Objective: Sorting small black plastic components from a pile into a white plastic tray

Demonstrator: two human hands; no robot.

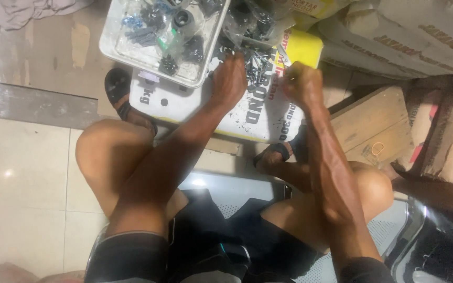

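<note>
Dark steel screws [255, 65], small, hard and light, lie heaped on a white printed sack [195, 99]; best pinched singly. The left hand [230, 78] dips curled fingers among them; whether the fisted right hand [302, 84] grips anything cannot be told. A white plastic tray of bagged fittings [116, 50] sits beside.

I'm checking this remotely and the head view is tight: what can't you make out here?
- Left hand: fingertips hidden behind the knuckles in the screw pile; grip unclear.
- Right hand: fist turned away; contents hidden.
- Tray: top cut off by the frame edge; bagged parts too small.
</note>
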